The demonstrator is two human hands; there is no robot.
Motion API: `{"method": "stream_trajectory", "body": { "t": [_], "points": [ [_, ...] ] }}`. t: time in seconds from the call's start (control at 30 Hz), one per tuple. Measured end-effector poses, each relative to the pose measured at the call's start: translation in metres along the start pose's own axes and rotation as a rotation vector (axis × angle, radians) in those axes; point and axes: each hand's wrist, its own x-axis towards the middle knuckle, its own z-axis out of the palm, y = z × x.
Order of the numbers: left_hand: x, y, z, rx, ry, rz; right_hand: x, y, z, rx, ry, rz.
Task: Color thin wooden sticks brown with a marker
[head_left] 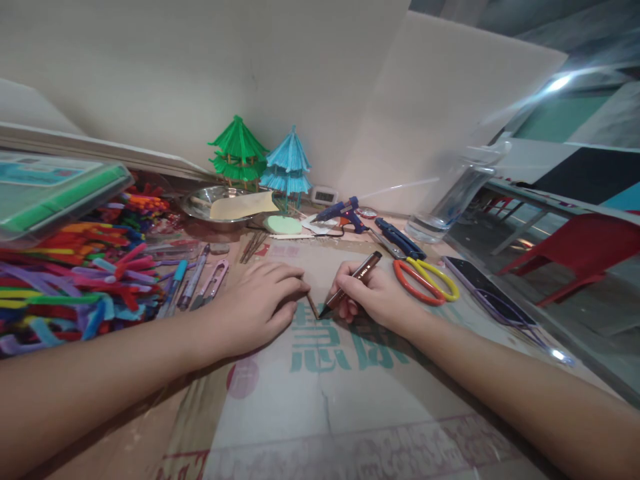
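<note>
In the head view my right hand grips a dark brown marker like a pen, its tip pointing down and left. The tip meets the lower end of a thin brown stick. My left hand lies low over the board, palm down, with its fingertips closed at the stick's upper end. Beneath both hands is a pale printed sheet with green characters. Right of my right hand lie scissors with one orange and one yellow handle.
Pipe cleaners heap at the left beside pens and pink thread snips. Farther back stand a metal bowl, green and blue tiered models, and a blue glue gun. A phone lies right.
</note>
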Motion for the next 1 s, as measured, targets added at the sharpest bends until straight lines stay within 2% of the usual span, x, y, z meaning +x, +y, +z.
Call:
{"method": "stream_trajectory", "body": {
  "t": [1.0],
  "points": [
    [0.0,0.0013,-0.0022,0.0,-0.008,-0.007,-0.0009,0.0002,0.0002,0.012,-0.01,0.003]
  ]
}}
